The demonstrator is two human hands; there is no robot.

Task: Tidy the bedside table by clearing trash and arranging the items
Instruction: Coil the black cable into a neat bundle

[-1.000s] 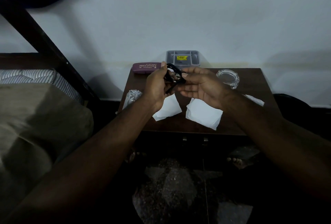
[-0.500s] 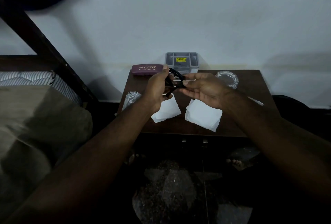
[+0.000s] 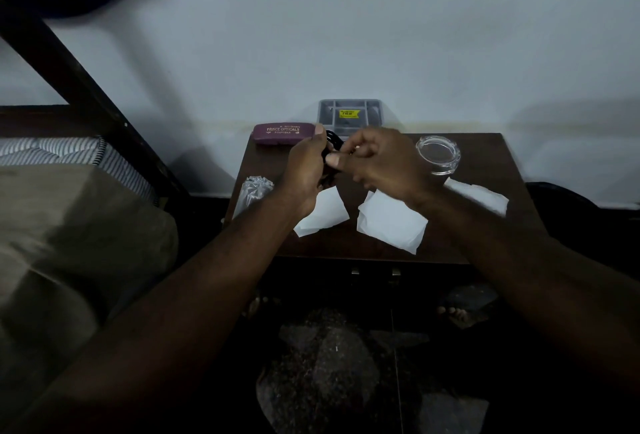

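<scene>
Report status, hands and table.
Hands: left hand, right hand both grip black item over table. Uncleared: tissues, crumpled wrapper. Nothing blocking.

A pale painted wall (image 3: 311, 35) backs a dark brown wooden bedside table (image 3: 349, 246); a dark speckled stone floor (image 3: 329, 381) lies below.

Head view, downward over bedside table (image 3: 485, 159)
</scene>
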